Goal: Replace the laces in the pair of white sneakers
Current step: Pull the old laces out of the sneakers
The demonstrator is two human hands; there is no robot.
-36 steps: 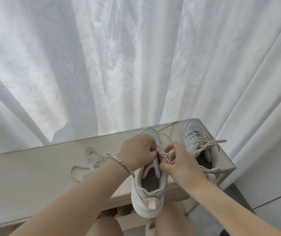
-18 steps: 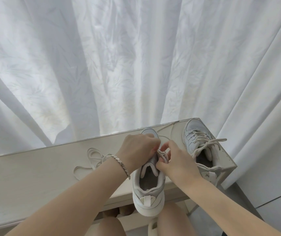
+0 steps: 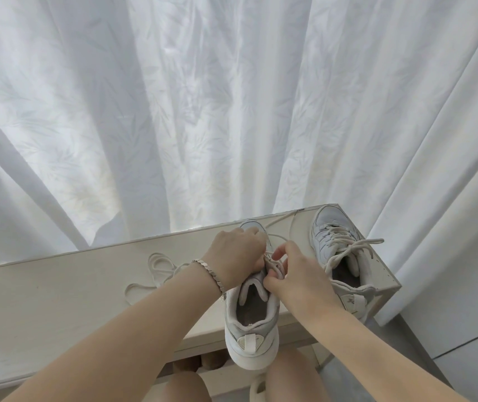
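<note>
At the front edge of the counter [image 3: 58, 300] the light sneaker [image 3: 251, 320] is gripped at the upper by the left hand [image 3: 236, 256], and its limp lace [image 3: 272, 264], pinched by the right hand [image 3: 296, 274], is judged best held near the tip.

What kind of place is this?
Probably a room at home, beside a window: daylight glows through a white curtain, and a pale wooden table holds two white sneakers and a loose lace.
</note>
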